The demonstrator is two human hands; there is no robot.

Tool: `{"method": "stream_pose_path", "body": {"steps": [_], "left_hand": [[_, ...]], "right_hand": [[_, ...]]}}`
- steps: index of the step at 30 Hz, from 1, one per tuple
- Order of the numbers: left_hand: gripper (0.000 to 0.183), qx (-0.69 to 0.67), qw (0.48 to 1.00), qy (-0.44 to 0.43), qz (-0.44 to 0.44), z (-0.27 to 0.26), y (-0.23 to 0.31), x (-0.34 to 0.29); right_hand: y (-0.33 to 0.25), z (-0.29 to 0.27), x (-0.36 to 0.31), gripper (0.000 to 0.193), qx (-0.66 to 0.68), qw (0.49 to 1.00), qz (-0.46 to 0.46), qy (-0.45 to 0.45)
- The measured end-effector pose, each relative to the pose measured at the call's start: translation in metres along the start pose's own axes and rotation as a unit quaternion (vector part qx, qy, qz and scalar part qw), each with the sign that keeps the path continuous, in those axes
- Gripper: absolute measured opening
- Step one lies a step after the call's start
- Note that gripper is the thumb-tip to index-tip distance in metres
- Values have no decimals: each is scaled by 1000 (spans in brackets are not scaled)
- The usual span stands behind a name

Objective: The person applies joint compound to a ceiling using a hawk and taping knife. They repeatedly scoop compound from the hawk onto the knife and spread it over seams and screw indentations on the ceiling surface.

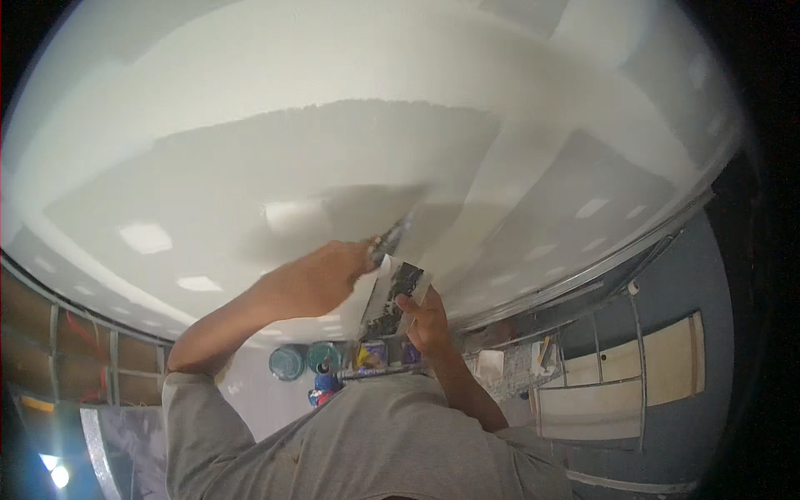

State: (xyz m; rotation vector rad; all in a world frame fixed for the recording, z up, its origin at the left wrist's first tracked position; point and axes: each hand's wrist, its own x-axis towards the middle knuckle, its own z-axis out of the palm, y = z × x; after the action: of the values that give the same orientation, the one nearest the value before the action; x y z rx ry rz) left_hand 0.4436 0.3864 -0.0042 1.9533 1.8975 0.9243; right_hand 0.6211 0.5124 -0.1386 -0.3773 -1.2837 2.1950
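Observation:
My left hand (337,271) is closed around the handle of a putty knife (392,236). Its blade points up toward a large drywall surface (333,158) with pale patches of joint compound; I cannot tell whether the blade touches it. Just below, my right hand (429,321) grips a flat, wide piece with a dark, smeared face (392,300), perhaps a mud pan or wide taping knife. The thumb lies across that face. White compound (383,268) shows at the upper edge, close under my left hand.
Down below stand two teal-lidded buckets (287,362), a blue and red object (323,388) and a yellow and purple package (372,355). At right, a metal frame (642,367) stands before pale boards (675,362). Open metal studs (54,342) line the left, above a bright lamp (58,475).

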Motion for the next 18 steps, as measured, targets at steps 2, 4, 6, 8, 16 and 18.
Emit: {"method": "stream_pose_path", "body": {"steps": [2, 4, 6, 8, 16, 18], "left_hand": [[24, -9, 998, -23, -66, -39, 28, -3], [27, -9, 990, -2, -140, -72, 33, -27], [29, -46, 986, 56, -152, -81, 25, -61], [28, -96, 977, 60, -183, -72, 11, -95], [33, -326, 932, -43, -153, -14, -48, -181], [32, -346, 927, -43, -137, 1, -63, -185]], "right_hand": [[-22, -4, 4, 31, 43, 999, -17, -7], [-68, 2, 4, 31, -4, 996, -90, -20], [-130, 15, 10, 32, -72, 988, -136, 23], [-202, 38, 21, 39, -129, 965, -210, 88], [-598, 240, 41, 32, -602, 391, -617, 324], [-651, 278, 70, 31, -629, 247, -660, 327]]}}
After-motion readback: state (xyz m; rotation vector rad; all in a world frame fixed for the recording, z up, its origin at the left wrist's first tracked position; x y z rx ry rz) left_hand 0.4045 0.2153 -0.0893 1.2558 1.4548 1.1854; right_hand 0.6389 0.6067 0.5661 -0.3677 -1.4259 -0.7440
